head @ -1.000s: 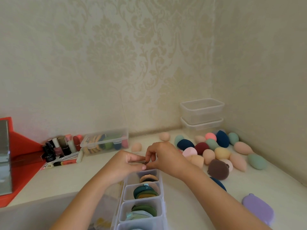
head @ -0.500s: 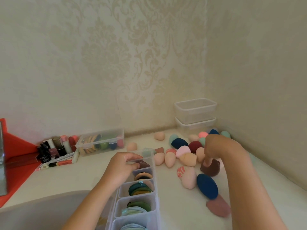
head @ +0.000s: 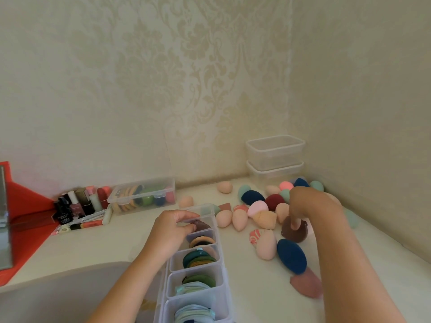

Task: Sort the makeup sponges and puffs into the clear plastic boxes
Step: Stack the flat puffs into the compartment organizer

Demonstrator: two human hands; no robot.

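Observation:
A long clear divided box (head: 223, 271) runs from the bottom edge up the middle, its compartments filled with flat puffs in green, pale blue and tan. My left hand (head: 171, 227) rests on its far end, fingers closed on a dark brown puff (head: 202, 225) in the top compartment. My right hand (head: 303, 206) reaches down at the right and pinches a round brown puff (head: 294, 234) lying on the table. Several egg-shaped sponges (head: 253, 197) in peach, navy, pink, maroon and mint lie scattered around it.
Two stacked clear boxes (head: 275, 152) stand in the back corner. A closed clear box of puffs (head: 142, 197) sits at the back left beside nail polish bottles (head: 74, 206) and a red tray (head: 23, 213). A navy sponge (head: 291, 256) and a mauve one (head: 306, 285) lie near my right forearm.
My right hand left the divided box, swung right to the sponge pile and closed on the round brown puff. My left hand stayed at the box's top compartment.

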